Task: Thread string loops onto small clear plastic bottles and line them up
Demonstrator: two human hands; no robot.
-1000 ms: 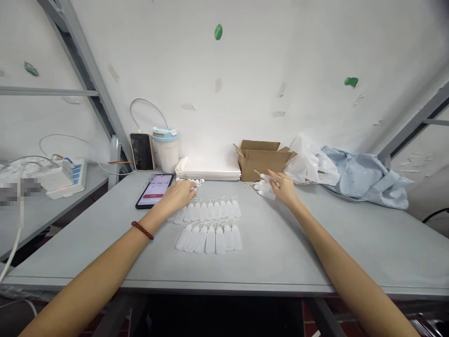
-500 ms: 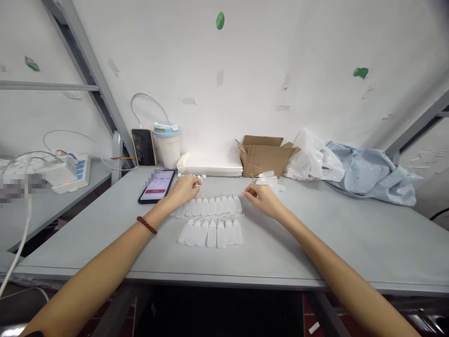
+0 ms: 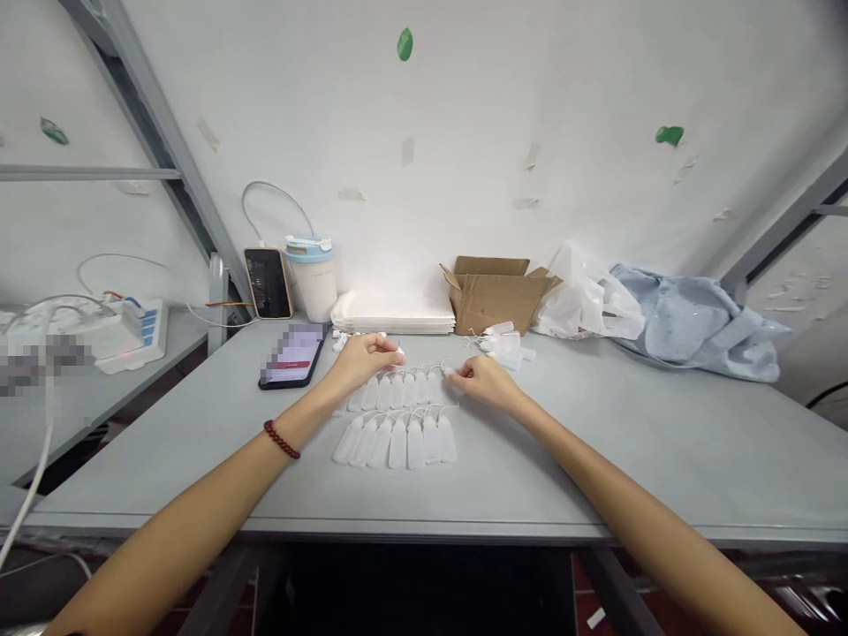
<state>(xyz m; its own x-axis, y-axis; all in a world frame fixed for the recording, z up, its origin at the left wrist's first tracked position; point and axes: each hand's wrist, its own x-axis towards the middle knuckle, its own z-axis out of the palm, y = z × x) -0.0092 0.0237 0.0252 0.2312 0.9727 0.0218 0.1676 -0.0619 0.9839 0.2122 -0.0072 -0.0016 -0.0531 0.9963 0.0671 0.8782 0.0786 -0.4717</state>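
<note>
Two rows of small translucent white bottles [image 3: 397,420] lie side by side on the grey table [image 3: 596,459]. My left hand [image 3: 361,358], with a red bead bracelet at the wrist, hovers over the left end of the far row, its fingertips pinched on a small white cap [image 3: 399,352]. My right hand [image 3: 480,380] rests at the right end of the far row, its fingers curled on a small white bottle whose shape I can barely make out. A loose heap of the same bottles [image 3: 503,344] lies just beyond my right hand.
A phone [image 3: 293,358] lies face up left of the bottles; another phone [image 3: 268,283] leans on the wall beside a white and blue jug [image 3: 311,278]. Behind stand a stack of white trays [image 3: 394,314], a cardboard box [image 3: 494,291], a plastic bag [image 3: 583,296] and a blue cloth [image 3: 695,322]. A power strip [image 3: 125,331] sits at left.
My right hand has come back from the heap by the box to the right end of the far row. My left hand has shifted a little to the right with the cap.
</note>
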